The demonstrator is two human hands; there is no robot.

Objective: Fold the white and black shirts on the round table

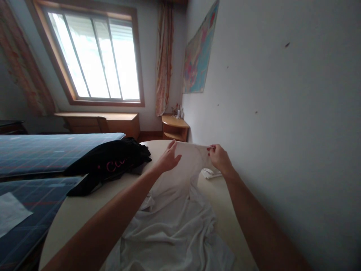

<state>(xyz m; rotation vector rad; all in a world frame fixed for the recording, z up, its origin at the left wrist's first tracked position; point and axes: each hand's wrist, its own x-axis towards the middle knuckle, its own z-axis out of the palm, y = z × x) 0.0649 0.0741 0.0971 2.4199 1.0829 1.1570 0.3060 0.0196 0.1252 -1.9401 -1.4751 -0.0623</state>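
A white shirt (183, 226) lies over a round cream table (84, 207), wrinkled toward me and smoother at its far end. My right hand (221, 158) pinches a far corner of the shirt, pulling that edge taut near the wall. On the far left part of the cloth rests my left hand (169, 157), fingers stretched out and thumb apart. Beneath my right hand a small white folded piece (210, 173) shows on the tabletop; I cannot tell whether it belongs to the shirt.
Left on the table lies a black garment (113, 158) with pink lettering. Blue plaid mattresses (50, 150) stand beside the table, with a white sheet (12, 212) on the nearer one. A wall (296, 131) bounds the right side. Wooden furniture (121, 118) sits below the window.
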